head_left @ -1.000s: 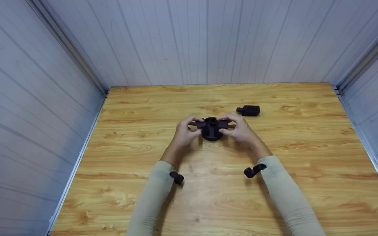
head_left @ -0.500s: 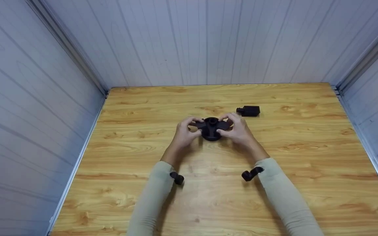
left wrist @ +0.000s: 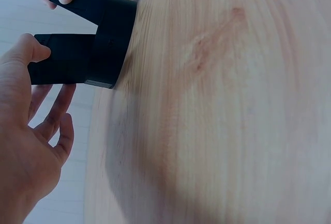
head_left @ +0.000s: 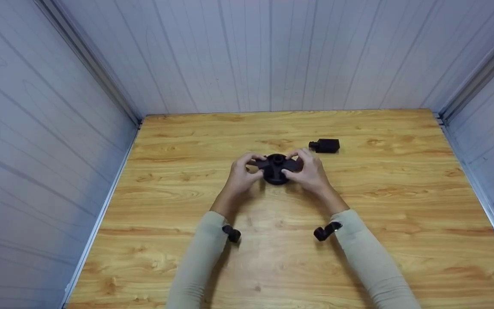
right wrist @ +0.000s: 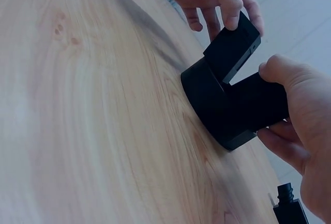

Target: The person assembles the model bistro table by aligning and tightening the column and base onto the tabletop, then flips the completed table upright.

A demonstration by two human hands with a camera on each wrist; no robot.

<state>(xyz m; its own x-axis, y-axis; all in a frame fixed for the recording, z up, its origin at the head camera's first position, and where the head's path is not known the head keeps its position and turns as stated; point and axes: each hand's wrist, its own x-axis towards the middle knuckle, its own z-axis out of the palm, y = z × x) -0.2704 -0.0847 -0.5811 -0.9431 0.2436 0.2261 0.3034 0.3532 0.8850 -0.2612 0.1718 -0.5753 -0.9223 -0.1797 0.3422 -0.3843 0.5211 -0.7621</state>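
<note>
A round black base (head_left: pixel 275 178) sits on the wooden table, with two black rectangular blocks standing out of it. My left hand (head_left: pixel 240 174) pinches the left block (left wrist: pixel 64 58) between thumb and fingers. On the other side, my right hand (head_left: pixel 311 172) grips the right block (right wrist: pixel 261 97), its thumb on the near face and fingers behind. At the far side of the base, a round socket (head_left: pixel 278 158) shows between the hands. The blocks' lower ends are hidden inside the base.
A loose black block (head_left: pixel 327 146) with a narrow ribbed neck lies on the table (head_left: pixel 264 257), behind and right of my right hand. Pale panel walls (head_left: pixel 247 56) enclose the table at the back and sides. Black camera mounts (head_left: pixel 232 234) stick out from both sleeves.
My right hand and forearm have shifted slightly left and nearer, and the right block has turned to a slant. My left hand, the base and the loose block stay in place.
</note>
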